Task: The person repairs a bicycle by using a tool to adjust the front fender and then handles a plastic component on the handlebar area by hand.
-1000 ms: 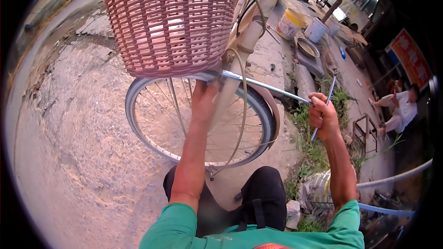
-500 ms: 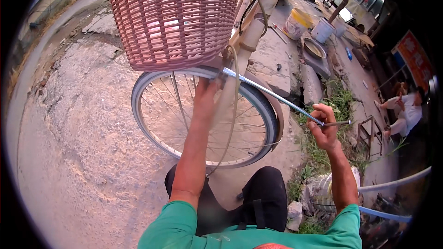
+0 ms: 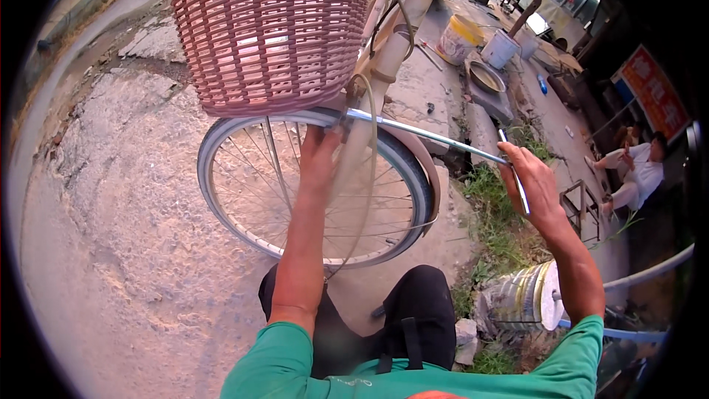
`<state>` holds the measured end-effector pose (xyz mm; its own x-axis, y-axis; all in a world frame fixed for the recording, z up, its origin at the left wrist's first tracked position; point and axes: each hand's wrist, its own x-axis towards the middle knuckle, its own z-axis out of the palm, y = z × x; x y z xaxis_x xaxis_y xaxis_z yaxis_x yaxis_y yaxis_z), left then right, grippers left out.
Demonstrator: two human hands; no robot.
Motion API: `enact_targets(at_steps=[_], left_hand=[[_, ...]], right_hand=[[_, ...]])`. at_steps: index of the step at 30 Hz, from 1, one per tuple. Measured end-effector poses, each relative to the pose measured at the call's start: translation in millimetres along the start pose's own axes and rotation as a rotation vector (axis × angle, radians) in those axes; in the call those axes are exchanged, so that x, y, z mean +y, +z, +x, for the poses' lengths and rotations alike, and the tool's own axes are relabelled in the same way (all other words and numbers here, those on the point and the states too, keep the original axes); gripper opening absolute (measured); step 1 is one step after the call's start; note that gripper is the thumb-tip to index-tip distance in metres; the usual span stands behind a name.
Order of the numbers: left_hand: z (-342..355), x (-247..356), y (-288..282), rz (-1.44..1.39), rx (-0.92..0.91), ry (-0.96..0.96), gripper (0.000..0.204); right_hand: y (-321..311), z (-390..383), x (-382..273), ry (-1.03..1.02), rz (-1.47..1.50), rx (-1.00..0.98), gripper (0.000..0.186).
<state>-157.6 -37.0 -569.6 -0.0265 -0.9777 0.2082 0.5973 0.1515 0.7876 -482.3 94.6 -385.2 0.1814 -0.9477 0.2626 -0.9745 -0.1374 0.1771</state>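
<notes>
A long silver T-handle socket wrench (image 3: 443, 142) runs from the top of the bicycle's fork out to the right. My right hand (image 3: 538, 185) is closed around its outer end, and the sliding crossbar (image 3: 516, 177) slants along the fingers. My left hand (image 3: 319, 149) reaches up over the front wheel (image 3: 430, 191), close to the wrench's socket end. Its fingers look curled, but the tips are blurred and partly hidden beside the fork, so what they grip does not show. A brown woven basket (image 3: 273, 37) hangs above this hand. A loose beige cable (image 3: 375, 129) loops down past the fork.
On the right lie grass (image 3: 487, 199), broken slabs and a ribbed pail (image 3: 521, 297). Farther back stand a yellow-rimmed bucket (image 3: 459, 35), a white bucket (image 3: 500, 49) and a round basin (image 3: 487, 76). A person in white (image 3: 641, 170) sits at the far right by a metal frame (image 3: 581, 210).
My right hand has moved up and right along with the wrench's outer end, and the crossbar has swung from nearly level to steep. The left hand stays by the fork. The view has shifted slightly.
</notes>
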Motion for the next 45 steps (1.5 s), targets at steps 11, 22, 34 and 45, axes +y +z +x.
enact_targets(at_steps=[11,22,34,45], left_hand=[[-3,1,5,-0.006,0.009,0.047,0.064],[-2,1,8,0.019,0.022,0.019,0.061],[0,3,3,0.037,-0.001,0.063,0.063],[-7,19,13,-0.014,-0.020,-0.018,0.069]], right_hand=[[24,-28,20,0.189,1.259,-0.036,0.027],[72,-64,4,0.040,0.968,0.564,0.027],[56,-53,-5,-0.264,0.437,0.596,0.028],[48,-53,-12,0.046,0.687,0.271,0.047]])
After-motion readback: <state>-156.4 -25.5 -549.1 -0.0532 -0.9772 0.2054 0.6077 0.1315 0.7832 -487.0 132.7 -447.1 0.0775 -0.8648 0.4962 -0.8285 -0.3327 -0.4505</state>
